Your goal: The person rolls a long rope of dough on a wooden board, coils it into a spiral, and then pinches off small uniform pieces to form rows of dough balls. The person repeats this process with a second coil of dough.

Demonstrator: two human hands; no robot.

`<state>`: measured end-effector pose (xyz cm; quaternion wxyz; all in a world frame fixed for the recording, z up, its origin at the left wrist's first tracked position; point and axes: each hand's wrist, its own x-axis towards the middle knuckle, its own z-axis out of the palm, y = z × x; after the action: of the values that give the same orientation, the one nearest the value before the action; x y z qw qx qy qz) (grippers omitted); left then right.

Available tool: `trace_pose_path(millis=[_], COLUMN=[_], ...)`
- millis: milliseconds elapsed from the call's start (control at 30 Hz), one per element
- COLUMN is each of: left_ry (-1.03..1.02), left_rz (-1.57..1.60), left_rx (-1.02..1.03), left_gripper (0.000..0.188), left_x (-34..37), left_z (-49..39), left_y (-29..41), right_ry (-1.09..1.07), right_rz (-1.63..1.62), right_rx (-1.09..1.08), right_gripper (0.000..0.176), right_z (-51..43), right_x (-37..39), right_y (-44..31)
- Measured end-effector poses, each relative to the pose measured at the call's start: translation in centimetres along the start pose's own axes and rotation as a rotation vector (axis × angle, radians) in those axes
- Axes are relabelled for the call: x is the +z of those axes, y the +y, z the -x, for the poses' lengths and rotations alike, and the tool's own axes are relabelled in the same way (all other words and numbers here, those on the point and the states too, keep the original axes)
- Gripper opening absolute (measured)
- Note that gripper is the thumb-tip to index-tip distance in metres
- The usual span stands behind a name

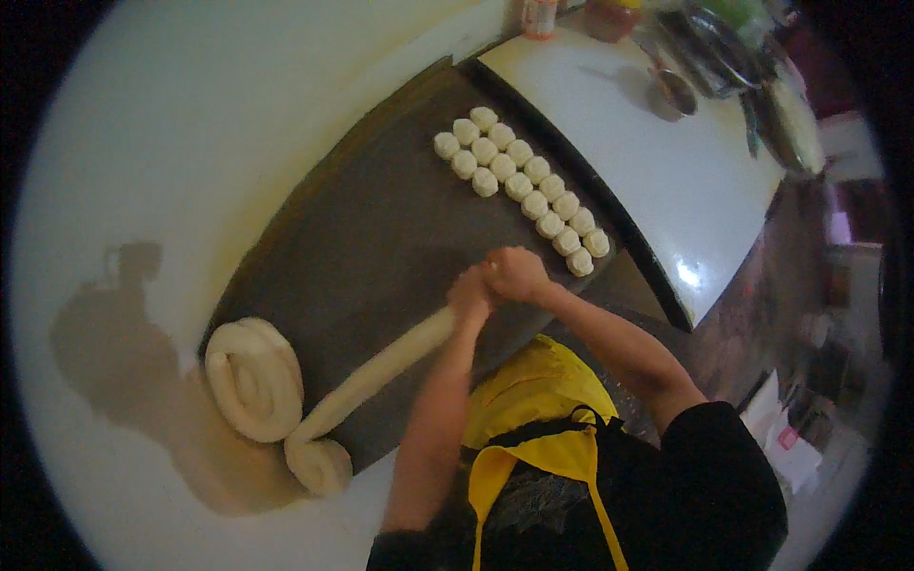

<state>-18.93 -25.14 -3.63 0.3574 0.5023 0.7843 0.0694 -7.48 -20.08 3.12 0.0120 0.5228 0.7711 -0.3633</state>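
Observation:
A long dough rope (pixel 389 357) lies slantwise over the dark work board (pixel 357 235). My left hand (pixel 471 291) is wrapped around its upper end. Pressed up against it, my right hand (pixel 517 275) has its fingers curled, and a small pale bit of dough shows where the two hands meet. Most of what the fingers hold is hidden. At its lower end the rope curls into a small coil (pixel 321 464). A larger dough coil (pixel 253 378) sits beside that at the board's left corner. Several round dough pieces (pixel 519 187) stand in rows beyond my hands.
A pale wall (pixel 178 143) borders the board's far side. To the right is a white tabletop (pixel 643 164) with a small ladle-like utensil (pixel 675 94), an orange-and-white container (pixel 539 18) and blurred kitchenware (pixel 714 50). My yellow apron (pixel 535 392) is close to the board's near edge.

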Motion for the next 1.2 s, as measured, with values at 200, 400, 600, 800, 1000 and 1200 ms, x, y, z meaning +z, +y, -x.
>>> trace_pose_path(millis=[200, 400, 600, 800, 1000, 1200], left_ry=[-0.087, 0.251, 0.211, 0.277, 0.349, 0.352], left_rz=[0.064, 0.015, -0.217, -0.078, -0.154, -0.186], left_rx=[-0.003, 0.296, 0.146, 0.442, 0.504, 0.435], left_gripper=[0.04, 0.087, 0.079, 0.056, 0.048, 0.053], left_x=[-1.7, -2.0, -1.8, -1.4, -1.2, -2.8], left_z=[-1.8, 3.7, 5.9, 5.4, 7.9, 7.3], left_y=[-2.0, -4.2, -6.4, -8.2, -6.9, -3.5], right_ry=[0.141, 0.456, 0.846, 0.173, -0.204, -0.208], right_rz=[-0.339, -0.3, -0.246, -0.632, -0.047, -0.159], right_rx=[-0.391, 0.006, -0.14, 0.354, -0.268, -0.164], right_gripper=[0.045, 0.062, 0.054, 0.062, 0.039, 0.035], right_z=[1.4, -2.5, -7.7, -2.5, 0.0, -0.5], right_x=[1.5, 3.4, 3.3, 5.7, 8.3, 6.4], right_y=[-2.0, 4.3, 4.9, 2.4, 1.1, 2.3])
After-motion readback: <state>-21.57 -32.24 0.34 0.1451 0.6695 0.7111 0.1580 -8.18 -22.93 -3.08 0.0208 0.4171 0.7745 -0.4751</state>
